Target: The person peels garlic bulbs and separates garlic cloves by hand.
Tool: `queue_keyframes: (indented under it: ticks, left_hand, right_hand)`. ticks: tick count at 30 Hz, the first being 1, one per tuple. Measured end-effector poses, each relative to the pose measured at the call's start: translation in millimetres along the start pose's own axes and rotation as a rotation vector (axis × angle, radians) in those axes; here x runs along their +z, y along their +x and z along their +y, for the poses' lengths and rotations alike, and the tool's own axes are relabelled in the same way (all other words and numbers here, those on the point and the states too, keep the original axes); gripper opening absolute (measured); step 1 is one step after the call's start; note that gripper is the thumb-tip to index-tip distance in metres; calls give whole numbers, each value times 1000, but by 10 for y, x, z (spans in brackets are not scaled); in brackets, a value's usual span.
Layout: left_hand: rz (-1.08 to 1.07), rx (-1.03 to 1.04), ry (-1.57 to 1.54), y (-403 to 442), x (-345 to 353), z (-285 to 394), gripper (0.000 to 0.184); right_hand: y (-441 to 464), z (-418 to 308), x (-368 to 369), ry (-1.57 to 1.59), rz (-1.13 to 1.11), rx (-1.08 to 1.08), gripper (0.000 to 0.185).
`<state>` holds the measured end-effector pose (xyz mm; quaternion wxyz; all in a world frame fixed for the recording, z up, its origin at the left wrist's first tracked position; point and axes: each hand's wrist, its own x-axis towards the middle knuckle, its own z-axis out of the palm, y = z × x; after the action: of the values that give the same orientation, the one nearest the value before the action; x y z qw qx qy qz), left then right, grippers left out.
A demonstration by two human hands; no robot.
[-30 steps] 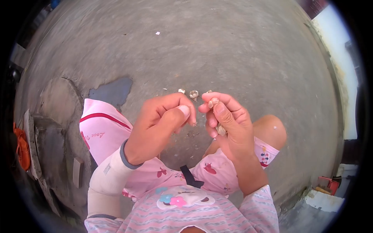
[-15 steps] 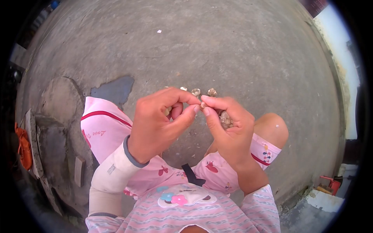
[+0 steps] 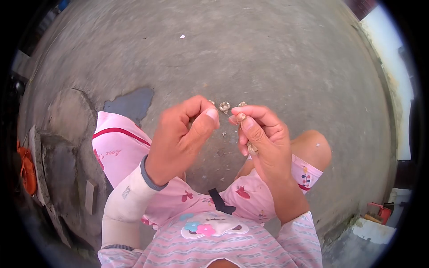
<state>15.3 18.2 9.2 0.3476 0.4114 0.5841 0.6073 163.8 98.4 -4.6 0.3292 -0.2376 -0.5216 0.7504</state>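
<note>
Between my right hand's (image 3: 266, 138) thumb and index finger a small brownish garlic clove (image 3: 241, 117) is pinched. More garlic (image 3: 252, 148) sits lower down, partly covered by the curled fingers of that hand. My left hand (image 3: 181, 134) is closed, its thumb pressed against the bent index finger, a short distance left of the clove. Pale cloves showed in its curled fingers half a second ago; now its fingers and thumb hide them. Beyond the hands, a garlic bulb (image 3: 225, 107) lies on the concrete floor, and another bulb (image 3: 242, 104) is partly hidden by my right fingertips.
Bits of garlic skin (image 3: 224, 133) are scattered on the concrete floor (image 3: 268, 58) between my knees. A dark patch (image 3: 130, 105) marks the floor at left. Further left are broken slabs (image 3: 58, 165) and an orange object (image 3: 27, 169). A white wall (image 3: 386, 49) runs along the right.
My hands have moved apart; they met at the clove before. The left has drawn back leftward and its thumb has closed down. The right still pinches the clove, turned slightly.
</note>
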Motion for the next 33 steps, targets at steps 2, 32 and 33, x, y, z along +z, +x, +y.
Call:
queue_keyframes:
  ticks: [2, 32, 33]
  left_hand:
    - [-28, -33, 59, -48, -18, 41, 5]
    - [12, 89, 107, -49, 0, 50, 2]
    - [-3, 80, 108, -52, 0, 60, 2]
  right_hand:
    - [9, 38, -22, -56, -9, -32, 18]
    - [-8, -2, -24, -64, -15, 41, 20]
    - [-7, 14, -12, -84, -4, 17, 19]
